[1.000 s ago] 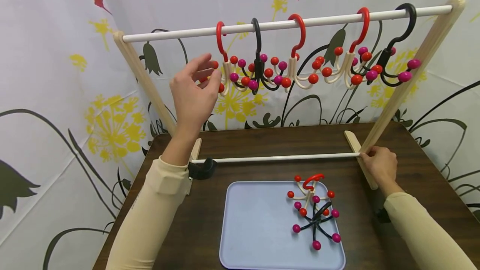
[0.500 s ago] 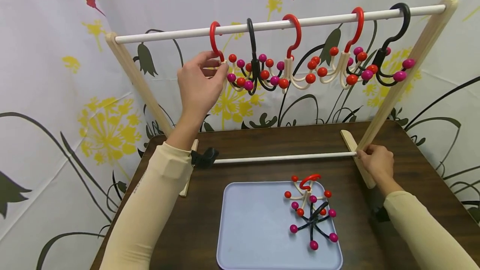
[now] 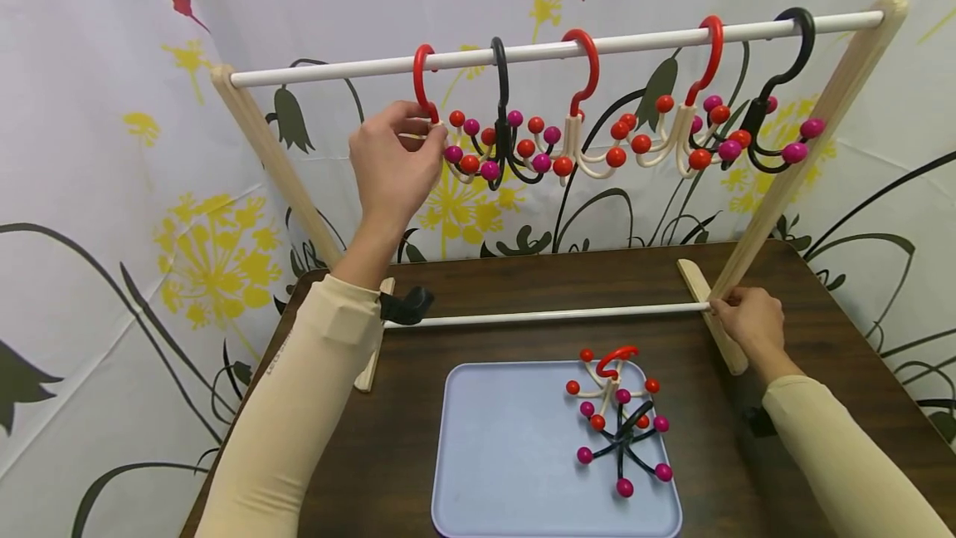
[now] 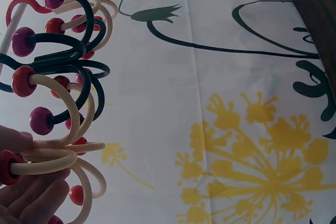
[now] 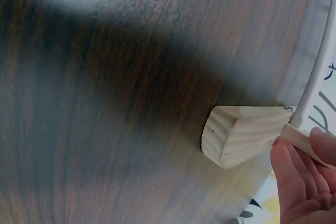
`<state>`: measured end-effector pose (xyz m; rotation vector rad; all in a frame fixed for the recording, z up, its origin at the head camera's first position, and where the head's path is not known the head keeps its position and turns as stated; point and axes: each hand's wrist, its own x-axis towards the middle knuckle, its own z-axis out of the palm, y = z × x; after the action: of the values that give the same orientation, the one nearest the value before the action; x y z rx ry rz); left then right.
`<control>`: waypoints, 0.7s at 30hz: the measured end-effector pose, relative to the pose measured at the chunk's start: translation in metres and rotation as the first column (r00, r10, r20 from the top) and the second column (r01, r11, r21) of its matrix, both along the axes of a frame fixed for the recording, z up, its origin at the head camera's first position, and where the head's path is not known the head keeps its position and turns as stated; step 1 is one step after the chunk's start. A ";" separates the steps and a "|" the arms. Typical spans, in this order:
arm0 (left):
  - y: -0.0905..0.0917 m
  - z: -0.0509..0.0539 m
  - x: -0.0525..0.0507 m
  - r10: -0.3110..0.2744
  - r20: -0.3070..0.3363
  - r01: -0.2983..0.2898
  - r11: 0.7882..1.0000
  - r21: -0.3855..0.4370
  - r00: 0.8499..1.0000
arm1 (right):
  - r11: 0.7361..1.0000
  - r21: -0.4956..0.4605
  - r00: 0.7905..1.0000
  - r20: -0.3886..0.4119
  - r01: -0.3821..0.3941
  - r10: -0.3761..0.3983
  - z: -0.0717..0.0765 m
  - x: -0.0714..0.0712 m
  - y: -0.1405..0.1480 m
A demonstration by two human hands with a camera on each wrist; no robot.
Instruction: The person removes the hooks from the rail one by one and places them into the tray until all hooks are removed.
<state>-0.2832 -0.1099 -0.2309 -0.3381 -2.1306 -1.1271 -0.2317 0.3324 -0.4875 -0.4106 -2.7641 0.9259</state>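
My left hand (image 3: 390, 163) pinches the cream stem of the leftmost red-hooked hanger (image 3: 421, 77), whose hook rests over the white rod (image 3: 336, 69). In the left wrist view, the hanger's cream arms (image 4: 50, 168) and red balls show around my fingers. Beside it hangs a black-hooked hanger (image 3: 502, 73) with magenta balls, their arms close together. My right hand (image 3: 753, 324) grips the foot of the rack's right wooden post (image 3: 777, 189), near the lower white rod. In the right wrist view, thumb and fingers hold the post (image 5: 300, 139) just above its wooden base (image 5: 247, 132).
Farther right on the rod hang two red-hooked hangers (image 3: 586, 73) and another black one (image 3: 802, 40). A pale blue tray (image 3: 508, 455) on the dark table (image 3: 358, 471) bears a red-hooked hanger (image 3: 616, 359) and a black one (image 3: 626, 438). A flowered curtain hangs behind.
My left hand has closed on the leftmost hanger's stem, after being beside its balls, and has drawn it slightly left. My right hand keeps its grip on the post.
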 end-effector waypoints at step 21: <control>-0.038 0.010 0.020 0.066 -0.081 -0.065 0.998 0.014 0.995 | 1.000 0.015 1.000 0.011 -0.020 0.020 0.001 0.001 0.002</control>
<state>-0.2631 -0.1476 -0.2213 -0.3013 -2.0490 -1.0696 -0.2310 0.3343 -0.4864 -0.3872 -2.7884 0.9098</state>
